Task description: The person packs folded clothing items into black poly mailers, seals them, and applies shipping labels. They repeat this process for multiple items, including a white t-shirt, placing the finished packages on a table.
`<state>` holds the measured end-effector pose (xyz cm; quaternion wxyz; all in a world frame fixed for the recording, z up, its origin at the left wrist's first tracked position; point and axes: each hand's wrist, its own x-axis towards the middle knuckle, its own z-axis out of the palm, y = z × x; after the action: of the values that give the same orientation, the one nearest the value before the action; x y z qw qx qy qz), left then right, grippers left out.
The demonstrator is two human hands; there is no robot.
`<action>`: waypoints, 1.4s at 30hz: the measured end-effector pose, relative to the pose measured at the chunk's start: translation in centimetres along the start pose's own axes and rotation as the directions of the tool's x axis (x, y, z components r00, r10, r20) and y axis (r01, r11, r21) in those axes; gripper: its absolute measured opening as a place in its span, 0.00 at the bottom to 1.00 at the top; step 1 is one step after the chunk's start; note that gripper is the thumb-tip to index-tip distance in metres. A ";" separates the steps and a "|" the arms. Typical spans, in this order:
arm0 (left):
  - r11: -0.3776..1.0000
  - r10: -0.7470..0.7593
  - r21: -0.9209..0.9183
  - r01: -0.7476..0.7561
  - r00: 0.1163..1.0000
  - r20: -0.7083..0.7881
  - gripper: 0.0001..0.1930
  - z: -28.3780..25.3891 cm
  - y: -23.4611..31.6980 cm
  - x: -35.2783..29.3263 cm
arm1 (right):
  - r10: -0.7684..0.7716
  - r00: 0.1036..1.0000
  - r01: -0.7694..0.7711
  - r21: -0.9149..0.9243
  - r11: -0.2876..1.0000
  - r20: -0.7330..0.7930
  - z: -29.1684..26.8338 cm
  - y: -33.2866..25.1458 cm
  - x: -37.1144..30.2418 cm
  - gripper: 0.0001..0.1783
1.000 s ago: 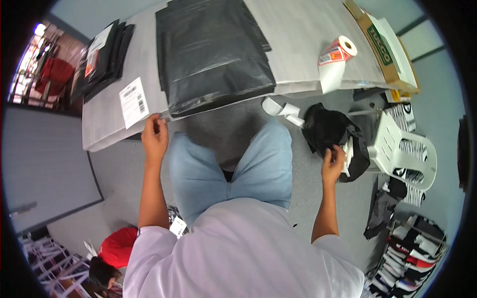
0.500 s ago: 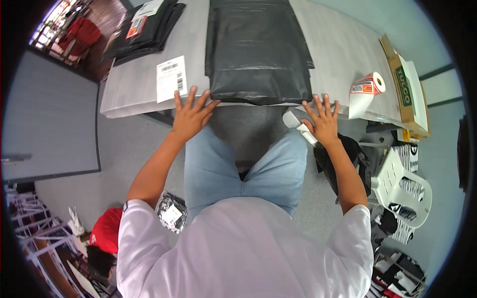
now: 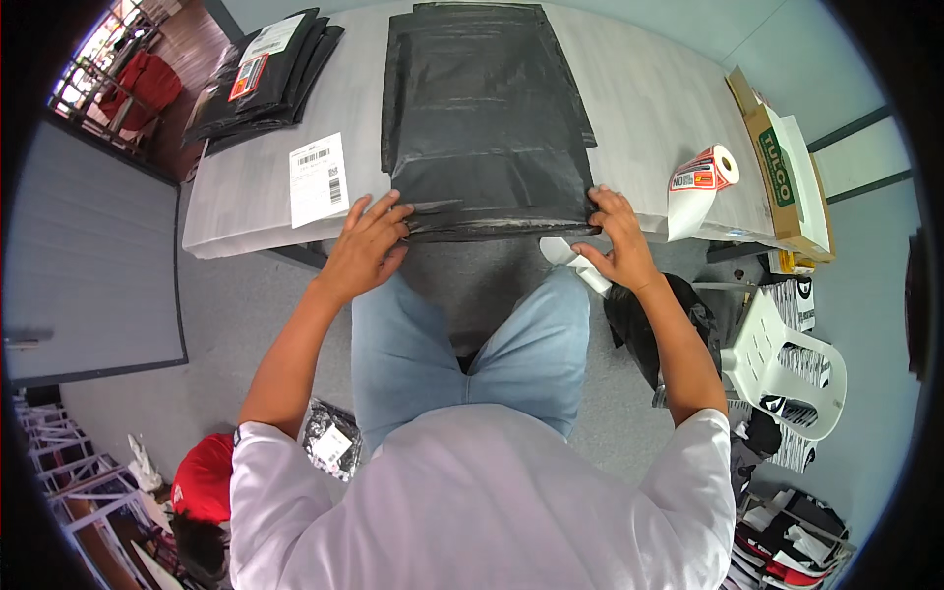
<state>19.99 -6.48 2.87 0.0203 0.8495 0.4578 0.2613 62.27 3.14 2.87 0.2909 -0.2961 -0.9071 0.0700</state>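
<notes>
Straightening the near end of a black plastic bag (image 3: 487, 138) looks like my step in hand, and the next move probably calls for an even hold on both near corners. My left hand (image 3: 366, 246) is loosely spread, fingertips on the left corner, and my right hand (image 3: 624, 246) is half spread on the right one, thumb apart; neither closes around the plastic. The bag runs back from the front edge of the table (image 3: 644, 108), between a white label sheet (image 3: 318, 182) and a label roll (image 3: 700, 177).

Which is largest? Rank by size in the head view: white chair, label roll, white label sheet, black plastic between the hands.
1. Black plastic
2. White chair
3. White label sheet and label roll: too alike to rank
</notes>
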 end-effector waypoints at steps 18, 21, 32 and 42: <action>0.651 -0.685 -0.381 0.657 0.724 0.078 0.28 -0.7 -1.0 3.9 | 0.585 0.767 -0.639 0.237 0.732 0.262 -0.4 0.9 6.3 0.27; 0.626 -0.721 -0.335 0.705 0.686 0.097 0.29 -0.8 -1.0 4.5 | 0.622 0.711 -0.697 0.212 0.684 0.330 -0.3 1.2 7.1 0.29; 0.698 -0.710 -0.012 0.716 0.689 -0.145 0.17 0.6 -1.2 4.9 | 0.696 0.597 -0.764 0.016 0.645 0.399 -1.3 2.7 8.4 0.33; 0.970 -0.163 0.175 0.172 0.985 -0.064 0.29 5.7 -1.1 11.7 | 0.208 0.974 -0.164 -0.354 0.921 0.090 7.9 -2.7 12.9 0.45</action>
<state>26.98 4.55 2.61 -0.0455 0.7995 0.5500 0.2371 48.01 8.77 3.49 0.1689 -0.4225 -0.8894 -0.0439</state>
